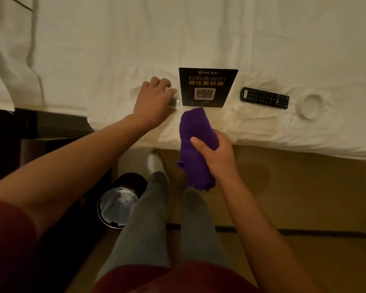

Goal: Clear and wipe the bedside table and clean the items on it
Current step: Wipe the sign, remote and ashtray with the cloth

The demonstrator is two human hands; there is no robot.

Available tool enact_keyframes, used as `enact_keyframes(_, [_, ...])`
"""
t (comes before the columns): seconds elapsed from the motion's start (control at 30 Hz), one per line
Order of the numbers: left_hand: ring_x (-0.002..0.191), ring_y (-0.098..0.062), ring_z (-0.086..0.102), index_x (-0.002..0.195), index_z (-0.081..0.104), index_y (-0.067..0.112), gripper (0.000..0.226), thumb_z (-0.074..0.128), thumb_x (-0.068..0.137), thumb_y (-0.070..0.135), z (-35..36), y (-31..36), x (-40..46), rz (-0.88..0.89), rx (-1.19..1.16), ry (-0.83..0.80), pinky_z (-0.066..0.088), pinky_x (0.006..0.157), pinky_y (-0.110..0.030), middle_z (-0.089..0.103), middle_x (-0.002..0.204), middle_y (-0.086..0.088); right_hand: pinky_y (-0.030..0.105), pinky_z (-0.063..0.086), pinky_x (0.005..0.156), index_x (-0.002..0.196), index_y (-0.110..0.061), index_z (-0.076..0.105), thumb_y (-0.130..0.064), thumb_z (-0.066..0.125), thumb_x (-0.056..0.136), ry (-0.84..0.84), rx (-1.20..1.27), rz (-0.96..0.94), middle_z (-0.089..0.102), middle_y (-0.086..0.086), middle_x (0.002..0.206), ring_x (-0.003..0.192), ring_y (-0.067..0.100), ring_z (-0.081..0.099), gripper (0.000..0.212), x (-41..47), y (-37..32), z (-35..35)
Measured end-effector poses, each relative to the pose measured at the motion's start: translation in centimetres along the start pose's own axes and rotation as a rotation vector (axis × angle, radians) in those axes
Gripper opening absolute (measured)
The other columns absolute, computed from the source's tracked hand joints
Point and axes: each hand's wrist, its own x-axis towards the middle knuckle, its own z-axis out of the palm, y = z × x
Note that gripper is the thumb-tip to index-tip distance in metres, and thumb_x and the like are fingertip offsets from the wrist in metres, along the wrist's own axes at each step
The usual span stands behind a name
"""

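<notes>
The black WiFi sign card (207,87) with its QR code lies flat on the white bed sheet (114,49), and it serves as the marker for everything else. Just left of the card, the left hand (154,100) is curled down over a small glassy object (174,101), fingers wrapped around it; what the object is cannot be told, since the hand hides most of it. Just below the card, at the mattress edge, the right hand (216,153) grips a bunched purple cloth (195,144), thumb pressed across the fabric, its upper end nearly touching the card's lower edge. Right of the card lies a black remote control (264,97), and further right again a round white dish (310,105), possibly an ashtray, sits sunk into the sheet. Far left of the card and lower, the dark bedside table (40,125) shows only an edge, with a lined waste bin (119,205) on the floor below it. Clearing looks largely done, as the items rest on the bed. Whether the tabletop has been wiped cannot be seen; cleaning the items seems under way, with card, remote and dish probably still to do.
</notes>
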Motion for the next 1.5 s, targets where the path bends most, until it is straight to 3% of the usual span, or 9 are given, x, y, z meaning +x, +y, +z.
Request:
enact_keyframes(0.3, [0.107,-0.035,0.055,0.12,0.072,0.01,0.042,0.061,0.099,0.044,-1.3,-0.7,-1.3,-0.068,-0.096,0.163,0.04,0.086,-0.042,0.068,0.106,-0.014,0.023,0.061,0.071,0.111,-0.045,0.064,-0.054,0.078,0.084,0.008,0.02,-0.016,0.073,-0.022,0.106,0.096,0.002,0.072,0.031,-0.3,-0.5,-0.3])
enact_keyframes(0.5, [0.1,-0.02,0.068,0.119,0.062,0.009,0.03,0.062,0.1,0.033,-3.7,-0.3,-7.0,-0.332,-0.803,0.156,0.058,0.079,-0.026,0.069,0.113,-0.008,0.032,0.062,0.073,0.104,-0.045,0.072,-0.055,0.072,0.087,-0.05,0.111,-0.015,0.078,-0.009,0.104,0.094,0.013,0.076,0.02,-0.9,-3.2,-0.5])
enact_keyframes(0.73, [0.099,-0.017,0.074,0.12,0.064,0.019,0.026,0.059,0.1,0.036,-6.3,5.5,-9.2,-0.525,-1.551,0.26,0.06,0.078,-0.035,0.075,0.106,0.002,0.035,0.061,0.082,0.114,-0.027,0.071,-0.048,0.067,0.093,-0.133,0.325,-0.125,0.077,0.005,0.113,0.103,0.025,0.074,0.03,-0.8,-8.7,1.6])
enact_keyframes(0.87, [0.119,-0.022,0.068,0.132,0.061,0.028,0.039,0.043,0.105,0.051,-8.8,9.5,-9.3,-0.637,-2.002,0.298,0.059,0.093,-0.04,0.071,0.129,-0.004,0.019,0.056,0.068,0.105,-0.022,0.063,-0.056,0.065,0.089,0.044,0.033,-0.313,0.071,-0.009,0.095,0.084,0.002,0.07,0.038,-1.1,-10.1,2.7])
enact_keyframes(0.93, [0.114,-0.021,0.071,0.125,0.067,0.023,0.052,0.039,0.103,0.059,-9.5,10.7,-9.8,-0.77,-2.135,0.271,0.061,0.088,-0.035,0.074,0.122,-0.006,0.026,0.059,0.08,0.122,-0.022,0.06,-0.052,0.066,0.093,0.156,-0.144,-0.423,0.068,-0.007,0.113,0.098,0.002,0.067,0.043,-1.4,-10.0,2.7])
enact_keyframes(1.0, [0.107,-0.021,0.074,0.118,0.072,0.022,0.052,0.042,0.102,0.061,-9.6,11.4,-10.4,-0.867,-2.151,0.216,0.062,0.082,-0.033,0.077,0.116,-0.006,0.037,0.056,0.096,0.143,-0.016,0.05,-0.041,0.069,0.097,0.286,-0.233,-0.547,0.057,0.001,0.137,0.12,0.013,0.061,0.055,-2.2,-9.5,2.4])
enact_keyframes(1.17, [0.096,-0.018,0.077,0.103,0.079,0.029,0.049,0.04,0.103,0.059,-8.6,12.6,-11.5,-0.907,-2.042,0.076,0.061,0.071,-0.027,0.08,0.104,-0.004,0.041,0.052,0.1,0.137,-0.007,0.06,-0.034,0.064,0.101,0.338,-0.459,-0.703,0.057,0.011,0.137,0.123,0.022,0.056,0.045,-4.5,-6.8,2.3])
enact_keyframes(1.37, [0.094,-0.023,0.077,0.106,0.075,0.021,0.054,0.047,0.097,0.066,-7.9,10.9,-10.6,-1.005,-1.961,-0.028,0.062,0.081,-0.038,0.08,0.099,-0.007,0.003,0.043,0.087,0.13,-0.014,0.063,-0.04,0.063,0.098,0.298,-0.506,-0.67,0.054,0.007,0.128,0.108,0.001,0.05,0.042,-5.4,-5.5,3.4])
enact_keyframes(1.5, [0.089,-0.023,0.077,0.107,0.075,0.017,0.048,0.051,0.099,0.058,-8.0,10.2,-10.9,-1.034,-2.052,-0.016,0.062,0.072,-0.036,0.079,0.1,-0.01,0.001,0.042,0.082,0.12,-0.016,0.068,-0.04,0.068,0.093,0.251,-0.482,-0.675,0.057,0.005,0.121,0.099,-0.004,0.049,0.037,-4.5,-6.0,3.9])
